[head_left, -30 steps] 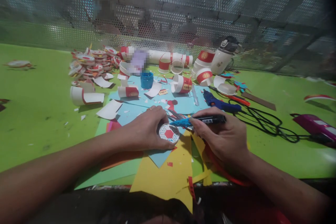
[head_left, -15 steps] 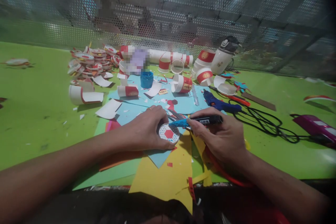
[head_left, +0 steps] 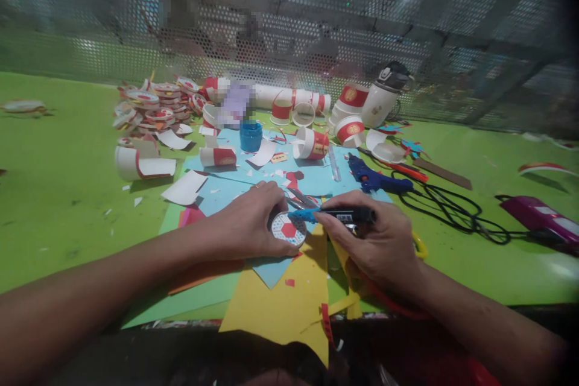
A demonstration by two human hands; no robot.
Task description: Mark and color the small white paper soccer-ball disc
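Between the thumb and fingers of my left hand (head_left: pixel 253 223) is a small round white paper disc (head_left: pixel 286 242), with a red hexagon in its middle and blue dots around it. My right hand (head_left: pixel 377 241) grips a black marker pen (head_left: pixel 348 215) with a blue front end. The pen's tip is at the disc's upper edge; whether it touches cannot be made out. Behind the hands lie scissors (head_left: pixel 302 198), partly hidden. Yellow paper (head_left: pixel 280 307) and light blue paper (head_left: pixel 271 271) lie below the disc.
A blue glue gun (head_left: pixel 375 178) with a black cable rests at the right. Cut paper cups (head_left: pixel 312 143), a blue jar (head_left: pixel 251 136) and paper scraps lie ahead. A pile of decorated discs (head_left: pixel 156 102) stands back left, a white bottle (head_left: pixel 380 102) back right. A purple power strip (head_left: pixel 534 217) lies far right.
The marker pen and my right hand have shifted slightly left along the disc's upper edge. My left hand keeps its hold on the disc. The whole view has moved a little.
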